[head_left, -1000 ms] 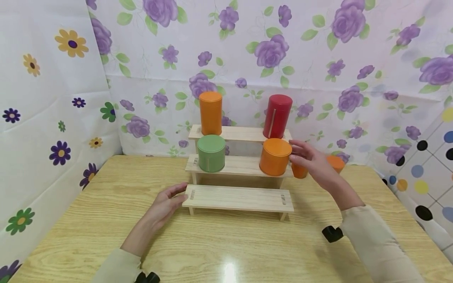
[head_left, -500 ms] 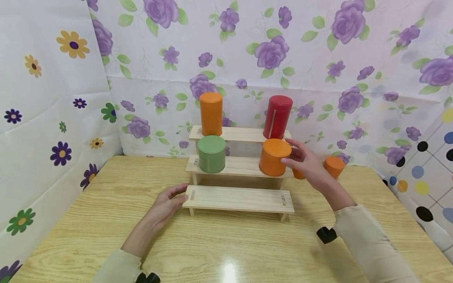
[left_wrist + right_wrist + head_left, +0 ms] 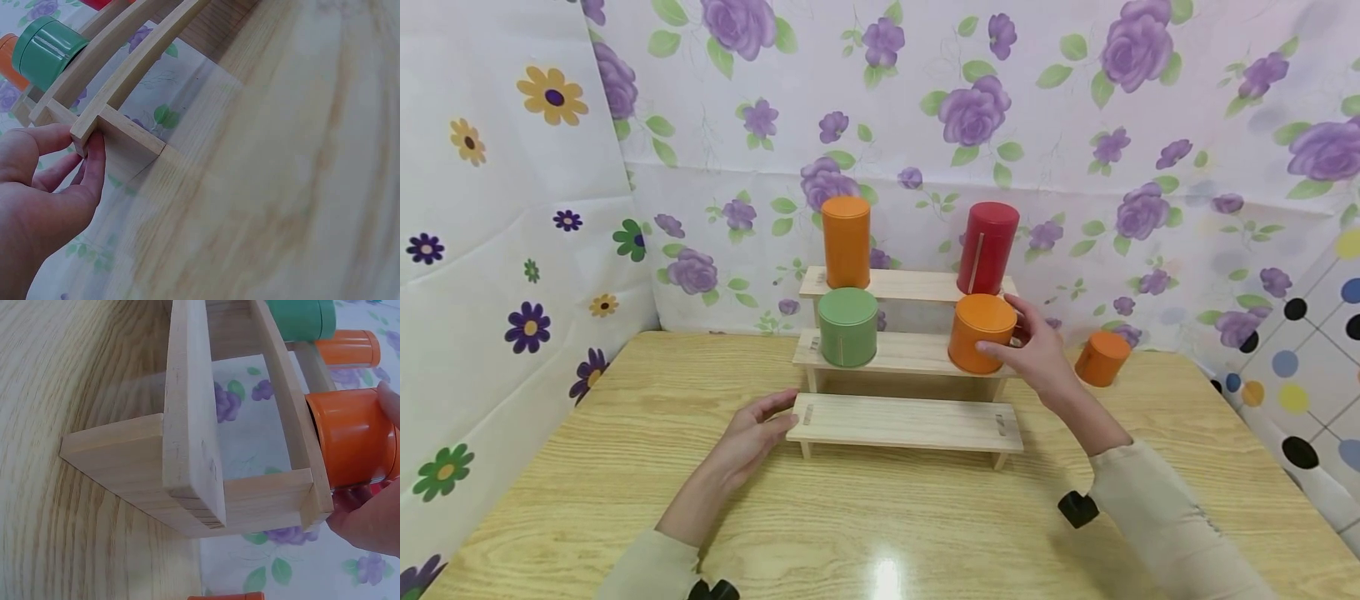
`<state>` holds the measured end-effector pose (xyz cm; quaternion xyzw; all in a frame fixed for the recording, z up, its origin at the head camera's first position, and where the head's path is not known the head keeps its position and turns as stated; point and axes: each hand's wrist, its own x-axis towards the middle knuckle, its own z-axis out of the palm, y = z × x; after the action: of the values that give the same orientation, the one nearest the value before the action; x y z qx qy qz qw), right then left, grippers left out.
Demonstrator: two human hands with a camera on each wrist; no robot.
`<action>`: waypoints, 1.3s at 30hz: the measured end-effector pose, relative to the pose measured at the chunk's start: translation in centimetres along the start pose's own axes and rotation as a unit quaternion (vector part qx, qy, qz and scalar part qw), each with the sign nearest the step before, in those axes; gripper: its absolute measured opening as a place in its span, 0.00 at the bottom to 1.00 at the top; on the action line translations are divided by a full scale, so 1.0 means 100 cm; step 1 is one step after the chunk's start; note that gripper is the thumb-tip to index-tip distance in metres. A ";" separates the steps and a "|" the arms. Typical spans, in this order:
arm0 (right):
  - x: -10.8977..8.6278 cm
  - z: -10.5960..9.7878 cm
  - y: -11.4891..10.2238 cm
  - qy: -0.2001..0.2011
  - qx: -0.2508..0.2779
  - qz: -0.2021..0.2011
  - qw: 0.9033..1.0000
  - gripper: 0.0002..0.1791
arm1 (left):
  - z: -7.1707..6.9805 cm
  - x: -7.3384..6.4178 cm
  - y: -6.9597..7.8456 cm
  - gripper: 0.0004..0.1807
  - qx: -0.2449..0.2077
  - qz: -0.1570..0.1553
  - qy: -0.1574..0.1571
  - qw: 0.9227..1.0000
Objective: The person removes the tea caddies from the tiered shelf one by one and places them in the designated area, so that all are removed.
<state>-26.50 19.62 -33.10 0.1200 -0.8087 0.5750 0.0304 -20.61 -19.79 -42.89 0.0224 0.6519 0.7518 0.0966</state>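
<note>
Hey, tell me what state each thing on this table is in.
Wooden rack: standing, left end of its bottom tier pinched by the left hand
Short orange canister: lidded, gripped by the right hand at the middle tier
Green canister: upright, lidded, middle tier
Tall orange canister: upright, lidded, top tier
Red canister: upright, lidded, top tier
Small orange canister: upright, lidded, standing on the table

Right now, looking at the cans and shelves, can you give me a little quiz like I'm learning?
1. True or false: the red can stands on the top shelf.
2. What colour is the short can that the right hand grips? a) green b) orange c) red
3. What does the left hand hold?

Key: 1. True. 2. b. 3. The left end of the bottom shelf.
</note>
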 end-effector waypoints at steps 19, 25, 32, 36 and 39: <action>-0.001 -0.001 -0.001 -0.010 -0.015 0.018 1.000 0.47 | -0.001 0.000 -0.001 0.29 0.002 0.000 -0.001 1.000; 0.000 -0.003 -0.004 -0.019 -0.024 0.018 0.999 0.47 | -0.001 0.000 -0.002 0.29 0.000 0.002 -0.004 1.000; 0.000 -0.006 -0.011 -0.033 -0.031 0.013 0.999 0.47 | -0.001 0.000 -0.002 0.29 0.002 0.006 -0.003 1.000; -0.001 -0.008 -0.015 -0.036 -0.022 0.014 0.999 0.46 | 0.000 0.000 -0.001 0.29 0.001 0.007 -0.007 1.000; -0.002 -0.009 -0.018 -0.034 -0.012 0.001 0.999 0.45 | -0.001 0.001 -0.001 0.29 -0.001 0.007 -0.008 1.000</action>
<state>-25.97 19.96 -31.15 0.1382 -0.8162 0.5609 0.0042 -20.66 -19.85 -42.99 0.0327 0.6500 0.7531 0.0962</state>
